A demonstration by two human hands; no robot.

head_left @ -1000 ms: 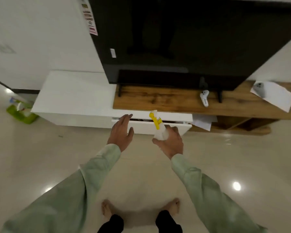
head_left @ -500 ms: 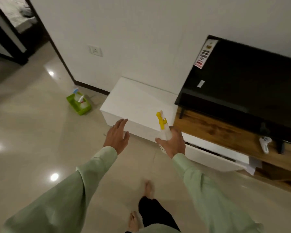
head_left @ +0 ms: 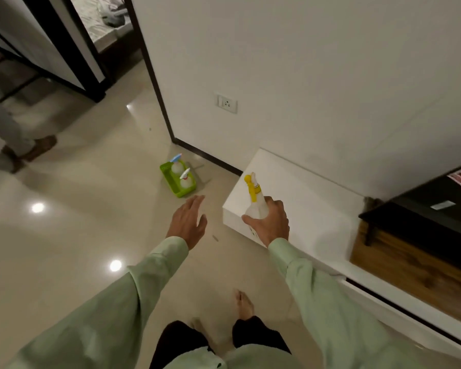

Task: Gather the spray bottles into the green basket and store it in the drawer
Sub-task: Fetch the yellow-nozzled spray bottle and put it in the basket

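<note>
My right hand (head_left: 270,225) grips a clear spray bottle with a yellow nozzle (head_left: 254,197), held upright in front of the white cabinet. My left hand (head_left: 189,221) is stretched forward, empty, fingers apart. The green basket (head_left: 171,182) stands on the floor by the wall corner, ahead and a little left of my left hand. Two spray bottles stand in it: one with a blue nozzle (head_left: 176,162) and one with a white and red nozzle (head_left: 185,178). The drawer (head_left: 399,319) is slightly ajar at the lower right.
The white cabinet (head_left: 304,198) with a wooden top section (head_left: 410,272) and a black TV (head_left: 437,209) runs along the right. Another person's legs (head_left: 14,139) stand at the far left near a doorway (head_left: 109,46). My bare feet are below on the glossy tiled floor.
The view has swung left from the TV and drawer toward the basket on the floor, which now looks closer. My right hand keeps the yellow-nozzle bottle; my left stays open.
</note>
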